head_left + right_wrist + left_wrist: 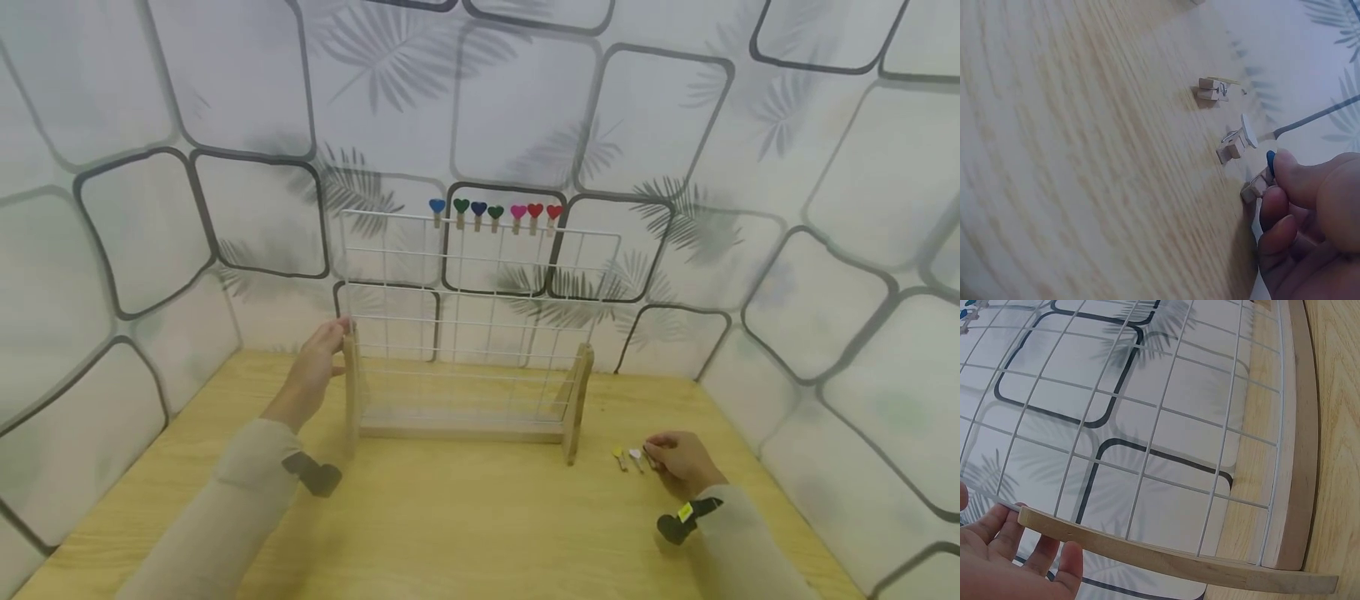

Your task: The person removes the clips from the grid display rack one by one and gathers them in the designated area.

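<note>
A white wire grid rack (472,321) stands upright in wooden supports on the table. My left hand (318,358) grips its left edge, fingers around the top of the wooden upright (1147,553) and the wire beside it. At the right, my right hand (681,458) pinches a small wooden clothespin (1252,190) with a dark blue top between thumb and fingers, low over the table. Beside it lie a clothespin with a white heart (636,457) and one with a yellow heart (618,456).
Several heart clothespins sit along the rack's top wire, among them a blue one (437,207), a pink one (518,213) and a red one (553,213). The wooden tabletop (450,525) meets patterned walls (660,125) at the back and sides.
</note>
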Tool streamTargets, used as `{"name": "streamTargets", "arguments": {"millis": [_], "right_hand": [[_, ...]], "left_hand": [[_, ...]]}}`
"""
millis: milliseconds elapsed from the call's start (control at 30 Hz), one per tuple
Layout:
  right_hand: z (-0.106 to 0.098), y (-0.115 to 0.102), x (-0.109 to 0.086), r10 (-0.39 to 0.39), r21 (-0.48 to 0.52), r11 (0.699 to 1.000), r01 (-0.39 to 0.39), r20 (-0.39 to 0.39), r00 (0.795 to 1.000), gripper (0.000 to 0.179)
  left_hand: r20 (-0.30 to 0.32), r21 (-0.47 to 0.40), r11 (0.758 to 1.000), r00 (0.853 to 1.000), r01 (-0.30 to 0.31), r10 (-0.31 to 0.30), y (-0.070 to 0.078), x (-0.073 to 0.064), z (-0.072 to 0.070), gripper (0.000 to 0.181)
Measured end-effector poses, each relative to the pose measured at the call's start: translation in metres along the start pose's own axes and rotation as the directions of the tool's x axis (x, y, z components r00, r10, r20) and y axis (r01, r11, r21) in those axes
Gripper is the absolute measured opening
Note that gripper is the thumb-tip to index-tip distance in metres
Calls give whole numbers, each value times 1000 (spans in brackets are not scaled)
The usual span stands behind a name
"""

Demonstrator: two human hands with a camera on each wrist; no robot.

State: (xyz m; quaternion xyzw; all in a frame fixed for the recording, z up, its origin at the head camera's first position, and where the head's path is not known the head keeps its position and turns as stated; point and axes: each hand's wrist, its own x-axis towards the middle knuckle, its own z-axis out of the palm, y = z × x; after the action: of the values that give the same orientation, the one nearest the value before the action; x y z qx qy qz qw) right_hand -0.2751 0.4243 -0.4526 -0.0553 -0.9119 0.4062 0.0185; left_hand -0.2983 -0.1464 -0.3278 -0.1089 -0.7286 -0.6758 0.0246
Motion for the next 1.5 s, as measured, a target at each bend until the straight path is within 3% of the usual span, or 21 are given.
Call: {"name": "streamTargets", "arguments": {"millis": [400, 600, 767, 933, 1133, 1300, 1500], "right_hand": [[-7, -15, -1, -21, -53, 998, 21, 6, 1000, 31], [-15, -48, -4, -82, -11, 997, 83, 47, 996, 40], [-15, -87, -1, -181, 18, 983, 180, 70, 981, 36], [-14, -141, 3, -288, 100, 956, 275, 151, 946, 35], [-5, -209, 1, -395, 157, 918, 364, 267, 879, 37], [5, -263, -4, -471, 208, 880, 428, 266, 841, 34], [14, -315, -6, -555, 228, 830, 510, 238, 797, 32]], "left_hand": [[-4, 13, 1000, 1000, 1, -1, 1, 1, -1, 55], [-5, 16, 1000, 1000, -4, 4, 0, 2, 1, 55], [-5, 27, 1000, 1000, 7, -7, -1, 4, 2, 55], [-14, 19, 1000, 1000, 12, -12, 0, 2, 2, 53], [-16, 3, 1000, 1000, 18, -18, 2, 0, 1, 54], [-26, 13, 1000, 1000, 13, -13, -2, 1, 0, 53], [-55, 131, 991, 998, -22, 29, -8, 2, -1, 52]]}}
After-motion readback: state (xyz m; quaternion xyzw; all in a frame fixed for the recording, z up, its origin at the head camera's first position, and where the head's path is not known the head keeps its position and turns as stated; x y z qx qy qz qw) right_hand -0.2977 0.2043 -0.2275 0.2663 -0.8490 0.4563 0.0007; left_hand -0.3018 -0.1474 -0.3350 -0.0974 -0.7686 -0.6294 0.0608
